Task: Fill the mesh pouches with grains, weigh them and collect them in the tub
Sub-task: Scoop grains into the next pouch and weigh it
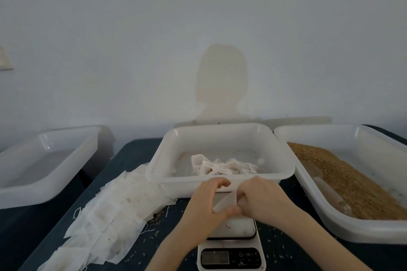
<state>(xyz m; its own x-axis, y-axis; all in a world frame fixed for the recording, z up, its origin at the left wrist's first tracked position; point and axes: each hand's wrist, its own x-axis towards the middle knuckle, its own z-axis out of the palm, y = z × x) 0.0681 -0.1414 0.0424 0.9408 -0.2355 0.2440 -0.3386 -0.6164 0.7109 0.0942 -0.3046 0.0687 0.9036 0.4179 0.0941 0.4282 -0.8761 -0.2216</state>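
Note:
My left hand (204, 202) and my right hand (262, 200) meet over the white kitchen scale (231, 253). Both pinch a white mesh pouch (226, 203) that rests on the scale's platform. Its filling is hidden by my fingers. Just behind the scale stands a white tub (220, 180) holding several pouches (218, 166). A second tub (361, 224) at the right holds brown grains (345, 180). A pile of flat empty mesh pouches (114, 211) lies on the dark table left of the scale.
An empty-looking white tub (41, 185) stands at the far left, partly off the dark table (123, 156). Loose grains (154, 233) are scattered around the scale. A pale wall rises right behind the tubs.

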